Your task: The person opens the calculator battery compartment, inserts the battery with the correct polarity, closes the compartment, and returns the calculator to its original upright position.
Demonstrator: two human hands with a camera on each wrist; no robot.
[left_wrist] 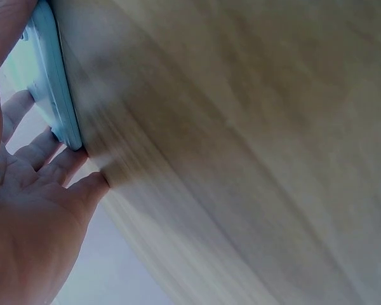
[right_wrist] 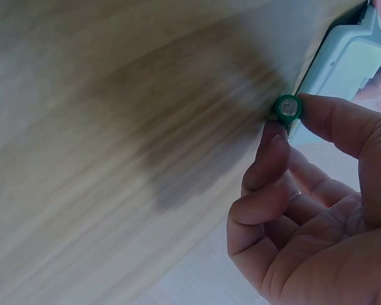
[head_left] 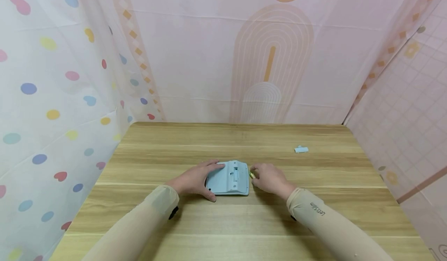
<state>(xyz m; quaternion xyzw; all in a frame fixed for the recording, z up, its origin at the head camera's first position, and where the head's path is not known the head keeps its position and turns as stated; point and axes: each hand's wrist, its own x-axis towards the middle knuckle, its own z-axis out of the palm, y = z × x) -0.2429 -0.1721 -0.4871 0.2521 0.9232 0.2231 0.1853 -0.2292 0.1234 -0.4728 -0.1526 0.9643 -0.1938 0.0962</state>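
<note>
A light-blue device point(head_left: 221, 181), shaped like a desk calculator, lies back side up on the table with its narrow battery slot point(head_left: 235, 174) uncovered. My left hand point(head_left: 195, 179) holds it at the left, thumb at the near edge and fingers over the far part. In the left wrist view, fingers point(left_wrist: 41, 149) lie along the device's edge point(left_wrist: 62, 95). Just beyond its right side, my right hand point(head_left: 271, 178) pinches a small battery point(head_left: 252, 175) between thumb and fingers. The right wrist view shows the battery's round metal end with a green rim point(right_wrist: 288, 108).
A small light-blue battery cover point(head_left: 301, 149) lies farther back on the right of the wooden table point(head_left: 223, 226). Patterned curtains point(head_left: 195, 59) hang behind and along both sides of the table.
</note>
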